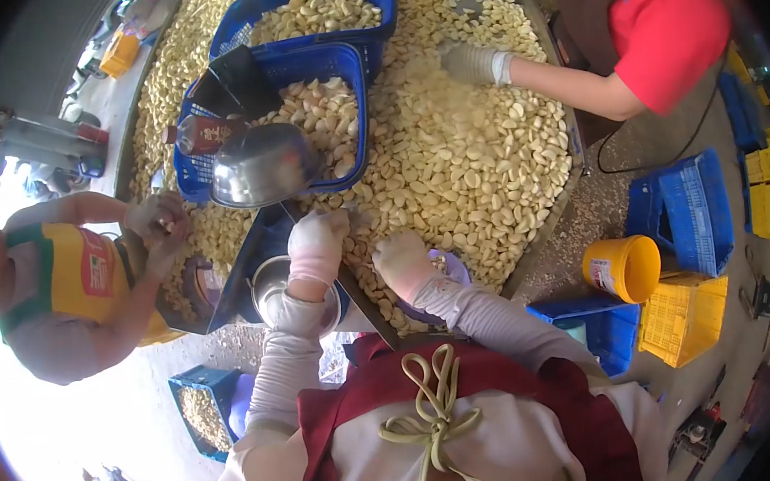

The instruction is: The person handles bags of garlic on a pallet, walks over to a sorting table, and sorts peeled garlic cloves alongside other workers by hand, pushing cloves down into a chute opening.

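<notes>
Pale peeled garlic cloves (479, 168) cover the table in a thick layer. My left hand (315, 248), in a whitish glove, is closed at the table's near edge, above a steel bowl (271, 273). Its fingertips point right toward the cloves, and what they pinch is too small to make out. Just to the right, my right hand (402, 259), also gloved, is closed with its fingers curled down at the cloves. Whatever it holds is hidden. A purple bowl (454, 269) sits partly under that wrist.
Two blue baskets (363, 119) of cloves stand ahead, with an upturned metal bowl (267, 166) and a bottle (209, 135) on the nearer one. Co-workers' gloved hands (477, 63) work at right and left. A yellow bucket (630, 269) and crates (685, 317) stand on the floor at right.
</notes>
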Demonstrator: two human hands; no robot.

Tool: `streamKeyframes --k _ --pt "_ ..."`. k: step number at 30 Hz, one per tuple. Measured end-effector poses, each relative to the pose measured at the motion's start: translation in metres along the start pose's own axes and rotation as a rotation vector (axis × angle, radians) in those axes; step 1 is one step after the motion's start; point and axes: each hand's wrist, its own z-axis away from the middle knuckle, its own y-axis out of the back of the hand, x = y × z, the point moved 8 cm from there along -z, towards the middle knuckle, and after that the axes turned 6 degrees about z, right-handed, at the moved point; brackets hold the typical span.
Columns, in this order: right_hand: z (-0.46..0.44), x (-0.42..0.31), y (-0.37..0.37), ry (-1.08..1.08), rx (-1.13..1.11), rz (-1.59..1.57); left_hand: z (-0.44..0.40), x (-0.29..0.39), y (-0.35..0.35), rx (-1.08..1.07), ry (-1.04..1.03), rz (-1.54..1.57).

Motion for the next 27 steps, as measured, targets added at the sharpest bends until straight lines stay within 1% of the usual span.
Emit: streamKeyframes --k 1,2,3,4,5,6,7,8,9,11,12,13,15,16,17,18,20,21,23,24,25,27 --pt "-0.002 -0.009 -0.004 0.056 -0.031 0.153 0.002 0.009 -0.01 -0.06 0.002 -0.332" --pt "-0.003 -0.013 -0.004 0.063 -0.032 0.152 0.004 0.016 -0.019 -0.121 0.002 -0.663" --pt "-0.002 -0.016 -0.005 0.07 -0.082 0.181 0.012 0.01 -0.044 -0.165 -0.036 -0.724" --pt "-0.002 -0.015 -0.006 0.077 -0.133 0.213 0.019 0.011 -0.06 -0.149 -0.073 -0.804" --pt "0.0 -0.007 -0.002 0.077 -0.134 0.217 0.026 0.017 -0.072 -0.133 -0.118 -0.886" --pt "0.005 0.004 0.007 0.126 -0.094 -0.001 0.03 0.026 -0.074 -0.128 -0.122 -0.884" --pt "0.01 0.016 0.02 0.173 -0.053 -0.217 0.034 0.032 -0.076 -0.191 -0.086 -0.868" --pt "0.018 0.032 0.04 0.093 0.013 -0.374 0.039 0.033 -0.079 -0.249 -0.046 -0.846" --pt "0.025 0.041 0.043 0.106 0.015 -0.358 0.043 0.033 -0.086 -0.219 -0.073 -0.786" --pt "0.041 0.073 0.031 -0.242 0.04 -1.08 0.047 0.017 -0.102 -0.112 -0.042 -0.796" --pt "0.047 0.072 0.011 -0.41 -0.076 -1.559 0.045 0.017 -0.102 -0.115 -0.042 -0.795" --pt "0.051 0.075 0.008 -0.417 -0.084 -1.56 0.044 0.015 -0.099 -0.082 -0.001 -0.754" --pt "0.056 0.074 -0.008 -0.533 -0.258 -1.808 0.046 0.012 -0.1 -0.048 0.043 -0.709" --pt "0.056 0.072 -0.011 -0.55 -0.326 -1.775 0.046 0.01 -0.103 -0.066 0.038 -0.748" --pt "0.055 0.07 -0.011 -0.548 -0.327 -1.774 0.046 0.007 -0.106 -0.083 0.031 -0.789" --pt "0.055 0.067 -0.008 -0.54 -0.328 -1.677 0.045 0.004 -0.108 -0.082 0.031 -0.789" --pt "0.061 0.063 -0.006 -0.568 -0.353 -1.543 0.047 -0.003 -0.11 -0.04 0.029 -0.658" --pt "0.063 0.061 -0.007 -0.568 -0.359 -1.545 0.047 0.0 -0.107 -0.043 0.033 -0.659" --pt "0.068 0.058 -0.009 -0.518 -0.372 -1.458 0.047 0.024 -0.096 -0.032 -0.058 -0.758" --pt "0.071 0.058 -0.009 -0.518 -0.375 -1.458 0.046 0.023 -0.095 -0.078 -0.009 -0.713" --pt "0.073 0.057 -0.007 -0.489 -0.401 -1.424 0.046 0.023 -0.093 -0.078 -0.009 -0.712" --pt "0.075 0.057 0.005 -0.463 -0.416 -1.379 0.048 0.008 -0.092 -0.154 0.185 -0.462"
